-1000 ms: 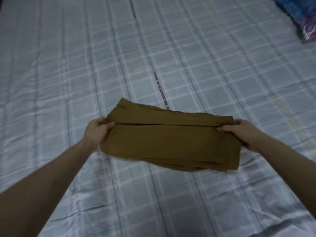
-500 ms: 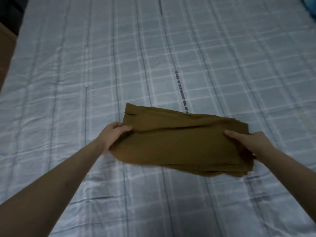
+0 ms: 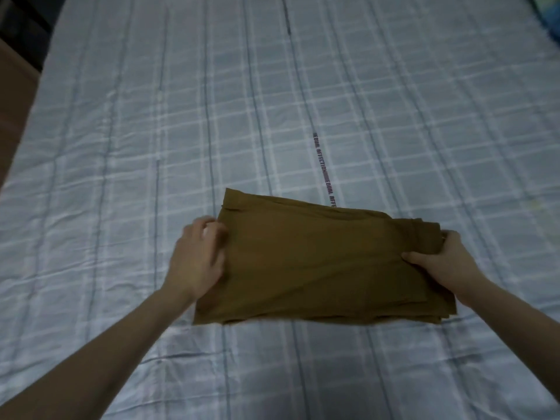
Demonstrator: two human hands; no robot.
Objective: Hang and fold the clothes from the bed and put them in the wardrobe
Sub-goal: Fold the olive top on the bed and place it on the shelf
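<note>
A folded brown garment (image 3: 321, 262) lies on the bed (image 3: 121, 177), a little right of the middle of the view and near the person. It is folded into a wide rectangle with several layers, and the layer edges show at its right end and along its near edge. The far left corner points away from the person.

The left hand (image 3: 198, 262) is at the left edge of the garment. It is blurred, so I cannot tell if its fingers (image 3: 209, 225) grip the cloth or only touch it; they seem to curl at the edge.

The right hand (image 3: 445, 262) holds the right end of the garment. Its thumb lies on top of the cloth and the other fingers (image 3: 448, 237) go around the edge of the layers, so it grips the stack.

The bed is covered with a light blue sheet with a pattern of white and darker blue lines. A thin stripe of printed words (image 3: 324, 168) runs on the sheet from the middle of the view down to the far edge of the garment, where the cloth covers it. At the top right corner a small part of a blue and green thing (image 3: 550, 13) shows, but I cannot tell what it is. At the left, beside the bed, a brown surface (image 3: 15, 95) is visible.
</note>
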